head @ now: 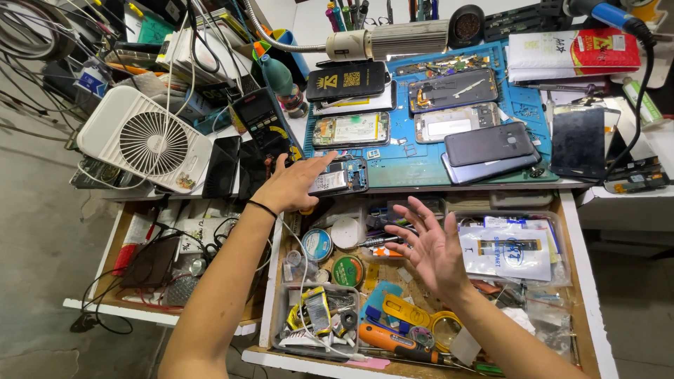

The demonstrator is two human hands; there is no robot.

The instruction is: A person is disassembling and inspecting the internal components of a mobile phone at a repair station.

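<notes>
A person sits at a very messy repair bench. The left hand [289, 186] reaches to the front edge of the bench, fingers stretched out flat, and its fingertips touch an opened phone [342, 177] with its inside parts showing. That phone lies at the near left corner of a blue work mat [421, 158]. A thin black band goes round the left wrist.

The right hand [430, 247] hangs over an open wooden drawer [577, 260], fingers spread wide and holding nothing.

More phones lie on the blue mat, some with their backs off, and two dark phones [488, 151] are stacked near the mat's front. A white lamp [390, 41] on a bendy neck points across the top of the mat. To the left sit a white fan [144, 140] and a black meter [263, 119], with lots of wires behind them.

The drawer is full of small things: round tins, an orange-handled screwdriver [393, 342], yellow tools and clear plastic bags [516, 249]. A second open drawer [112, 281] on the left holds black cables. The floor below is grey concrete.
</notes>
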